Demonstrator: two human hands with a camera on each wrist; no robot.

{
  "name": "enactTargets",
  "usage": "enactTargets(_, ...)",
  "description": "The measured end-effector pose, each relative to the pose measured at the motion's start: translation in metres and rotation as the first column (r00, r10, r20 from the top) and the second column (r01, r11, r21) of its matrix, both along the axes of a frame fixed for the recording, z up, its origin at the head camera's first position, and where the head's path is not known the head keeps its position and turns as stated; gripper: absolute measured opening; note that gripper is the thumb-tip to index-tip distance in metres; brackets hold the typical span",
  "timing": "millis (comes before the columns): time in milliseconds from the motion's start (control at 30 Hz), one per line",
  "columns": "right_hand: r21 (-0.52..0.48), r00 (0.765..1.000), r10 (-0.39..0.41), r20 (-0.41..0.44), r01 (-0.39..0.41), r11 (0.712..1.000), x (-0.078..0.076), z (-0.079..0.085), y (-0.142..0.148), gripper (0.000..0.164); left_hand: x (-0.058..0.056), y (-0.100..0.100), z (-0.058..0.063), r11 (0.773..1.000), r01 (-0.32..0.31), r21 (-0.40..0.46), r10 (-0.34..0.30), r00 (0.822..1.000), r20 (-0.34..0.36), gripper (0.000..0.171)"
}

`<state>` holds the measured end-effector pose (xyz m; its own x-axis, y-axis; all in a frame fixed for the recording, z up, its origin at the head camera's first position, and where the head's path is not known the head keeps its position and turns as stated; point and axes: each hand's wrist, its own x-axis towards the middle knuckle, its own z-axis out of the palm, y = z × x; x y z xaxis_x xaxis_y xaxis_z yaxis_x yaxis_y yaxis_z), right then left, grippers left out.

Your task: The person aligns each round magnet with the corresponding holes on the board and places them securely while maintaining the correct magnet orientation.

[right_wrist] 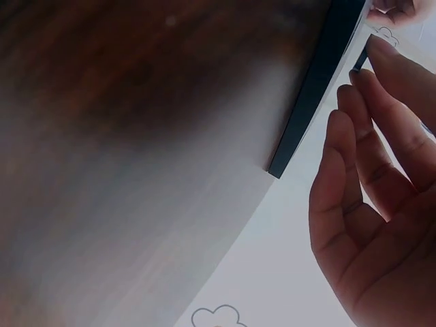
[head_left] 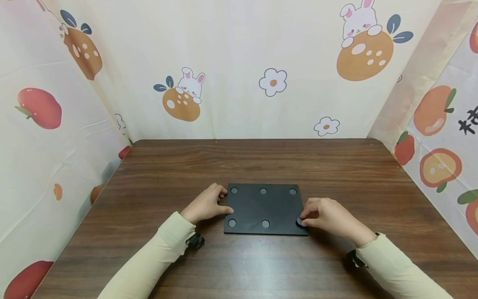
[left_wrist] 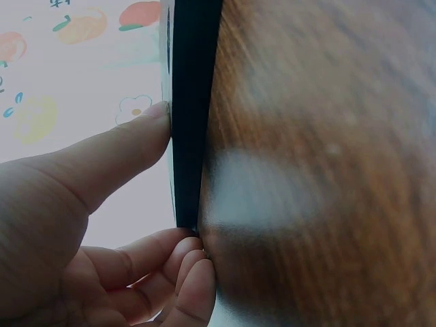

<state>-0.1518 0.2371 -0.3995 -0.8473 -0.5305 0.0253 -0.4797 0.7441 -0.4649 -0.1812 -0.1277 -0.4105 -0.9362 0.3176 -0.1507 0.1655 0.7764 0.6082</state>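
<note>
A flat black rectangular board [head_left: 248, 207] lies on the table, with several round grey spots set along its far and near edges. At its left edge is my left hand [head_left: 207, 204], the thumb on the board's rim and the curled fingers against the side near the far corner. Over the near right corner, my right hand [head_left: 330, 216] pinches a small dark disc [head_left: 299, 221] between thumb and fingertips. In the right wrist view that disc [right_wrist: 361, 58] is seen edge-on, tilted and just above the board's surface; the spot under it is hidden.
The brown wood-grain table [head_left: 261, 162] extends around the board on every side. A pale curtain [head_left: 239, 50] printed with rabbits, fruit and flowers hangs behind it and along both sides. Dark straps [head_left: 195, 241] sit at the wrists.
</note>
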Motion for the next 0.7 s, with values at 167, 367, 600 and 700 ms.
enactTargets(167,0.023,1.0,0.0,0.021,-0.001,1.0,-0.0002,0.0002,-0.0003,0.009,-0.0008,0.0001,-0.0002,1.0,-0.001,0.001,0.001,1.0,-0.001,0.054)
enactTargets(367,0.034,1.0,0.012,0.026,-0.013,0.999,0.0001,0.0005,-0.0013,0.008,0.0001,0.0001,0.0009,1.0,0.0,0.001,0.0,1.0,-0.001,0.054)
enactTargets(600,0.058,1.0,0.019,0.01,-0.019,0.998,0.0006,0.0017,-0.003,0.008,0.0005,0.0002,0.0006,1.0,-0.006,0.0,0.006,1.0,0.003,0.055)
enactTargets(700,0.061,1.0,0.017,0.012,-0.018,0.998,0.0007,0.002,-0.0034,0.007,0.0005,0.0003,0.0006,1.0,-0.004,0.001,0.004,1.0,0.0,0.054)
